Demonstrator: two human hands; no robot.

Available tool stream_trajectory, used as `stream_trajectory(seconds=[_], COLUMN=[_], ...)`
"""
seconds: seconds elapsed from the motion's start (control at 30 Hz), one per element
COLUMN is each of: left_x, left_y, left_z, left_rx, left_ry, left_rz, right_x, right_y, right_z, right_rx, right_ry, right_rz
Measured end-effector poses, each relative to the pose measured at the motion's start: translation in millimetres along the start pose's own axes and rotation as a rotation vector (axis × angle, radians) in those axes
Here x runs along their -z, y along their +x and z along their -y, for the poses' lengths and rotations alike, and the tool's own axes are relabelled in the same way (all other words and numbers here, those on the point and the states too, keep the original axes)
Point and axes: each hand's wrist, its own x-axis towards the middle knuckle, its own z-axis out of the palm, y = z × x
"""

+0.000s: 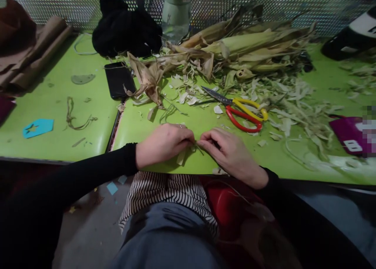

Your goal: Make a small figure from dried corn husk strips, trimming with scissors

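Near the front edge of the green table (141,134), my left hand (166,143) and my right hand (230,153) meet almost fingertip to fingertip. Both are pinched around a thin greenish strand (200,148), whose short end sticks out between them. A small pale strip (181,157) lies just below my left fingers. Beyond my right hand are scissors with one red handle (243,120) and one yellow handle, their blades pointing back left. A dried husk piece (148,81) sits behind my left hand.
A pile of corn husks (243,46) spans the back, with husk scraps (289,100) at right. A black phone (119,80), black cloth bundle (126,28) and green bottle (176,14) stand back left of it. At left lie a blue tag (38,128) and twisted cord (70,118).
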Motion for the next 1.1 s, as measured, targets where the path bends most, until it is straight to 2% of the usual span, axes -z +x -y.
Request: stream_trajectory(seconds=[0.2,0.33,0.5,0.7,0.83,0.93,1.0,1.1], left_x=[-4.9,-4.5,-1.9,-9.1,-10.2,-10.7,-13.7,-21.4], left_y=[-2.1,1.3,9.7,4.5,8.1,15.5,18.6,18.5], left_z=[-5.4,-8.7,-11.3,-21.1,-26.7,-21.1,-12.7,-0.2], left_rx=[0.053,0.042,0.097,0.132,0.233,0.296,0.238,0.062], left_ry=[0.002,0.054,0.091,0.224,0.324,0.27,0.197,0.102], left_rz=[-0.055,0.001,0.052,-0.017,-0.027,-0.031,-0.064,-0.181], right_x=[-1.7,-0.8,0.4,-2.0,-2.3,-2.7,-3.6,-5.2], right_y=[4.8,4.9,-0.3,-0.9,11.5,19.2,20.2,16.9], right_z=[-8.0,-9.0,-4.5,-6.7,-9.2,-13.0,-16.5,-21.3], right_rx=[0.064,0.089,0.105,0.1,0.124,0.122,0.107,0.071], right_ry=[-0.083,-0.092,-0.095,-0.179,-0.316,-0.374,-0.382,-0.374], right_rz=[-0.028,-0.029,-0.041,-0.067,-0.078,-0.079,-0.082,-0.073])
